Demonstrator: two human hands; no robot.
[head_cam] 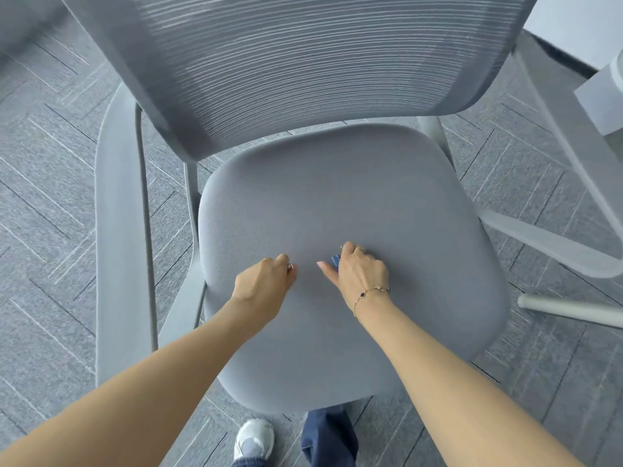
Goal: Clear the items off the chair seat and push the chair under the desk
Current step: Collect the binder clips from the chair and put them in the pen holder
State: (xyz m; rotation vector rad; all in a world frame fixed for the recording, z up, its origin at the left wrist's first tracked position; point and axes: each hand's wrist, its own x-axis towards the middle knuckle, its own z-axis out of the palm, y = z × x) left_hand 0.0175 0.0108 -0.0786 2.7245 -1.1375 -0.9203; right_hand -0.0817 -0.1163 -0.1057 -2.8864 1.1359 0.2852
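On the chair seat (337,203), right hand (362,273) grip curled round small blue item (334,260), left hand (264,284) fisted, contents unclear

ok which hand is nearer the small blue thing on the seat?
Right. The right hand is on the small blue thing, fingers curled around it. The left hand sits apart to its left over the seat, fingers curled; what it holds, if anything, is hidden.

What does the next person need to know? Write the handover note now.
Right hand: curled round a small blue item on the seat.
Left hand: curled at the seat, something small at its fingertips; unclear what.
Done: rest of the seat shows bare.
Left: lift off what the hands hold, then push the chair under the desk, at the right.
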